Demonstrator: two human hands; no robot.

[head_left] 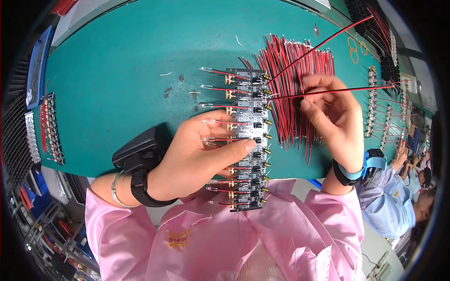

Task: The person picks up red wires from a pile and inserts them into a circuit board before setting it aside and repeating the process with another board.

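Note:
My left hand [197, 154] grips a strip of joined small circuit boards [255, 119], thumb on its face and fingers behind. Clear-tipped parts on thin red and black leads stick out along the strip's left side; short yellowish pins line its right. Two longer red and black wires extend rightward from its upper end, one rising [323, 43], one nearly level [356, 90]. My right hand [335, 119] hovers at a large pile of cut red and black wires [286, 70], thumb and slightly blurred forefinger apart. The level wire crosses in front of its palm; some fingertips are hidden.
A green mat [117, 75] covers the table. Finished-looking board strips lie at left [50, 126] and right [372, 100]. Rubber bands [352, 49] rest at the far right. A black box-like object [138, 147] is beside my left wrist. People in light blue [389, 201] sit at right.

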